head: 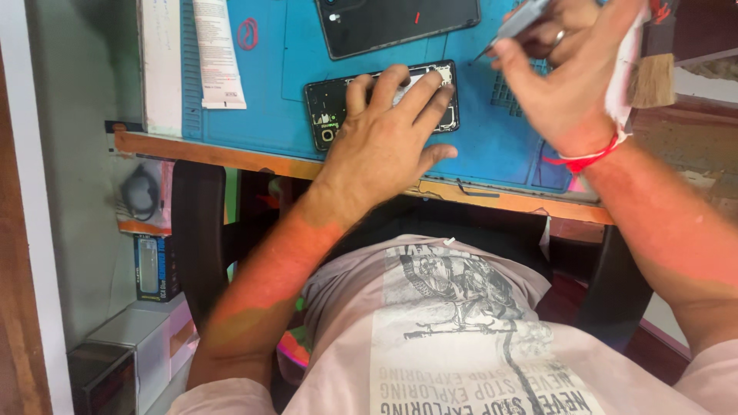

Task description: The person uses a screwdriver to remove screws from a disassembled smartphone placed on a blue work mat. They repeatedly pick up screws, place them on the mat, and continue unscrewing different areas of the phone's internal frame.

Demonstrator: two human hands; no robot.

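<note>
Nearest me, my left hand [392, 127] lay flat, fingers spread, pressing down on one opened phone [330, 111]. The phone was a dark rectangle, back off, showing black and metal innards, and it sat close to the near edge of the mat [261, 115]. The hand gripped nothing; it only held the phone down.

The mat was one blue sheet, smooth and rubbery, with moulded ridges and small grid pockets toward its right side. It covered the worktop [192, 152], whose near edge showed as a strip of bare wood. Between the phone and that edge there was only a narrow band of mat.

My right hand [569, 84] hovered above the mat's right side, fingers pinched round one thin grey tool [516, 21] whose tip pointed down-left toward the phone's right end. A red thread circled that wrist, and a white cloth [624, 65] hung by the palm. Just right of it stood one brush [653, 79] with pale bristles.

Farther on lay a second dark slab [400, 23], glossy and flat, at the mat's far edge, well apart from the phone. At the far left corner lay one white paper strip [217, 54] beside a white board [161, 65]. Open blue mat stretched between paper and phone.
</note>
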